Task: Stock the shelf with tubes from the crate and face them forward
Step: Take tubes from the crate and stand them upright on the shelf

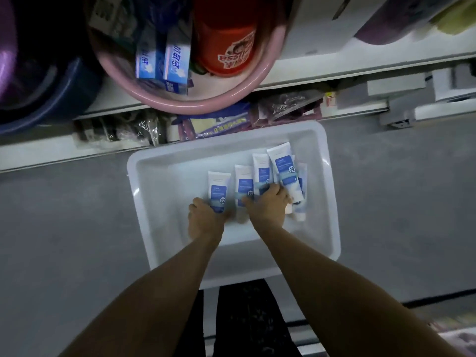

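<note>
A pink basin (193, 106) holds blue boxes (176, 61) and a red bucket (226, 47).

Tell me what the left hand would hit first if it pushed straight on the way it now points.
The left hand grips the leftmost tube, so that lies first in line. Past it, bare floor runs to the far wall of the crate, probably the next contact; depth is unclear.

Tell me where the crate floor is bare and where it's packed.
Bare: the crate floor between its left wall and the leftmost tube, and the strip along the far wall. Packed: the right side, where tubes overlap by the right hand.
</note>
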